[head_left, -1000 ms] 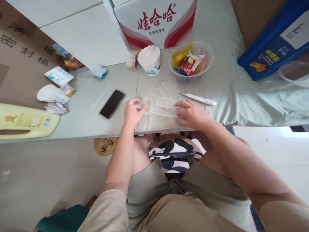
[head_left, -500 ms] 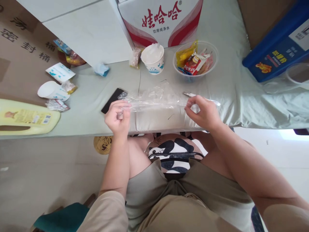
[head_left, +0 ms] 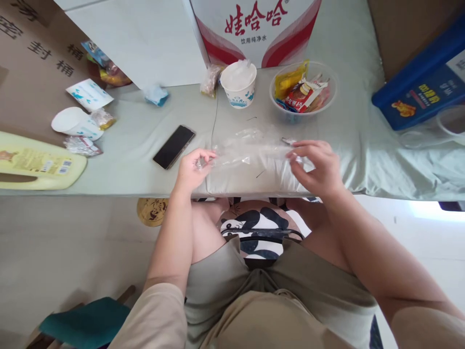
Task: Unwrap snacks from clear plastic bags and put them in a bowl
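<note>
A thin clear plastic bag or wrap (head_left: 247, 148) stretches between my two hands, low over the cloth near the front edge. My left hand (head_left: 194, 168) is closed, its fingertips pinching the left end of the plastic. At the other end, the thumb and fingers of my right hand (head_left: 317, 166) close on the plastic. A small metal-tipped object (head_left: 288, 140) pokes out beside the right fingertips; most of it is hidden, so its kind cannot be made out. A black phone (head_left: 174, 147) lies left of my left hand.
Behind stand a paper cup (head_left: 238, 87) with plastic in it and a clear bowl (head_left: 305, 104) of packaged snacks, before a white-and-red box (head_left: 254, 36). Left are a tipped paper cup (head_left: 74, 123), wrappers and a yellow bottle (head_left: 43, 165). A blue container (head_left: 417, 92) stands right.
The left hand has moved right with its end of the plastic, uncovering the phone. Between the hands the plastic spans a shorter distance. The camera view has shifted slightly.
</note>
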`<state>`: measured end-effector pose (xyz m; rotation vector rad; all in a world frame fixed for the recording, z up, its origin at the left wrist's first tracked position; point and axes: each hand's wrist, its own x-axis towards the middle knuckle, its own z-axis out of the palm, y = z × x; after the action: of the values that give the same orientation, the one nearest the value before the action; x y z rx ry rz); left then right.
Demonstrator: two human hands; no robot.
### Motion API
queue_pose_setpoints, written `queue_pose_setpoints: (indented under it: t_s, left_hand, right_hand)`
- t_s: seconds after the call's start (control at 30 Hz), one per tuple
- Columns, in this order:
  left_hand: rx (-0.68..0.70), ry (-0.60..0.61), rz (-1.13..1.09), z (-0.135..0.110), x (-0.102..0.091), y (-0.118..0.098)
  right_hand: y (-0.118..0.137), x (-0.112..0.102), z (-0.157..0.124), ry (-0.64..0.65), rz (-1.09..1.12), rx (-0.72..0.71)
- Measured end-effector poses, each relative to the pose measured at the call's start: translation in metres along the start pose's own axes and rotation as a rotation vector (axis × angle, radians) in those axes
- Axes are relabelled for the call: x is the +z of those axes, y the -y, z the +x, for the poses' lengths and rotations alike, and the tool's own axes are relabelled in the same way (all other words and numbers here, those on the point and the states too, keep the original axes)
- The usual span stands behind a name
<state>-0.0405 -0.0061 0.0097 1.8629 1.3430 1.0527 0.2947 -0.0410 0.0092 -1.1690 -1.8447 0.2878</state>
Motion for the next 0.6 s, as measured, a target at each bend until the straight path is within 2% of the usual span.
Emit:
queue_pose_setpoints:
  t_s: [0.07, 0.13, 0.23, 0.37, 0.47, 0.53, 0.6]
  left_hand:
    - [-0.099, 0.121, 0.067, -0.002, -0.003, 0.001]
    - [-0.155, 0.247, 0.105, -0.005, -0.006, 0.0]
    - [-0.14, 0.349, 0.185, -0.009, -0.01, -0.004]
    - [-0.082, 0.362, 0.296, -0.012, -0.013, 0.001]
    - [-0.017, 0.377, 0.214, -0.01, -0.015, 0.007]
    - [0.024, 0.346, 0.09, -0.01, -0.015, 0.009]
    - [0.039, 0.209, -0.065, -0.009, -0.015, 0.009]
  right_hand:
    - [-0.002, 0.003, 0.0, 0.169, 0.05, -0.059]
    - [-0.003, 0.004, 0.0, 0.283, 0.109, -0.075]
    - [-0.001, 0.002, 0.0, 0.414, 0.168, 0.028]
    - [-0.001, -0.003, 0.0, 0.586, 0.18, 0.194]
    - [-0.002, -0.003, 0.0, 0.685, 0.212, 0.232]
    - [-0.003, -0.002, 0.0, 0.686, 0.231, 0.252]
    - [-0.003, -0.003, 0.001, 0.608, 0.228, 0.274]
